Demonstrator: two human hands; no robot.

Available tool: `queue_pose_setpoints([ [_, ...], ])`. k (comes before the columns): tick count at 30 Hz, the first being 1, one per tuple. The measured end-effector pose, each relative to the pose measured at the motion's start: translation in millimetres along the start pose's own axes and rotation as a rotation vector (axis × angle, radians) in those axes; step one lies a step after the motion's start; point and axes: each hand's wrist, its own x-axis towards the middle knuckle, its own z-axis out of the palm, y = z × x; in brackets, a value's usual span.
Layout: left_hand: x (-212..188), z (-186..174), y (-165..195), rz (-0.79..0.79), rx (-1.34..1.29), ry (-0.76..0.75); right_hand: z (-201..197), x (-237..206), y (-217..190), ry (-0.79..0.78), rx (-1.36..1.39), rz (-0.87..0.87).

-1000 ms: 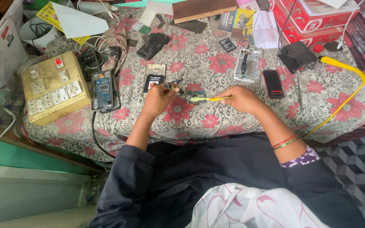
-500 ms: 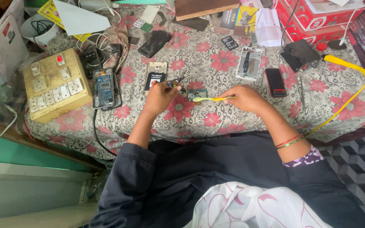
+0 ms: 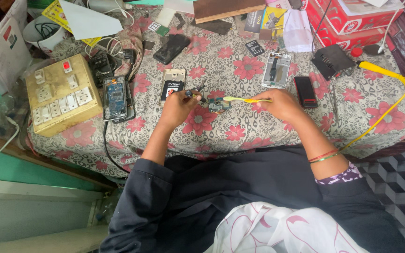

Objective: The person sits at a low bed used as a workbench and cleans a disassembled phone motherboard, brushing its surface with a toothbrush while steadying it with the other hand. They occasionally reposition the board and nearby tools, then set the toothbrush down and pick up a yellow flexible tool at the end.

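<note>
A small green circuit board [image 3: 219, 106] lies on the flowered cloth [image 3: 240, 131] between my hands. My left hand [image 3: 178, 106] pinches a thin dark tool, likely tweezers [image 3: 198, 90], with the tips near the board's left side. My right hand [image 3: 280, 103] grips a yellow toothbrush [image 3: 244, 99] whose head reaches the board from the right. An opened phone with a black battery [image 3: 171, 84] lies just behind my left hand.
A brass switchboard box [image 3: 61, 93] and an opened phone showing a blue board [image 3: 116, 97] sit at the left. A white phone frame [image 3: 276, 70], a dark phone [image 3: 305, 91], a yellow-handled soldering iron [image 3: 380, 70] and red boxes [image 3: 352, 18] lie to the right and behind.
Both hands stay over the small board; the toothbrush and the left hand's tool shift only slightly.
</note>
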Motion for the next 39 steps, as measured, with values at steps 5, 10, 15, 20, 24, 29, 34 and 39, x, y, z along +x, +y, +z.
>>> queue_pose_setpoints([
  [5,-0.1,0.3,-1.5,-0.039,0.05,-0.006,1.2,-4.3,-11.8,0.087,-0.076,-0.139],
  [10,0.0,0.2,-2.6,-0.036,0.027,0.003,7.2,-7.1,-27.2,0.083,-0.107,-0.119],
  [15,-0.1,0.2,-2.6,-0.038,0.011,-0.001,9.3,-6.3,-25.7,0.025,-0.049,-0.041],
  [20,-0.4,0.5,-0.7,-0.033,0.065,0.008,7.0,5.2,4.1,-0.003,0.029,-0.04],
  [24,-1.3,0.7,-1.1,-0.038,0.063,0.015,8.2,13.2,26.2,-0.088,0.131,-0.03],
  [29,-0.8,1.2,-6.1,-0.024,0.06,0.02,10.2,12.5,24.8,-0.183,0.226,-0.127],
  [34,2.1,2.0,-10.9,-0.003,-0.033,0.015,14.6,6.0,3.3,-0.113,0.054,-0.065],
  [39,3.3,2.3,-10.3,-0.019,-0.006,0.017,16.5,3.5,-10.4,-0.098,0.065,-0.132],
])
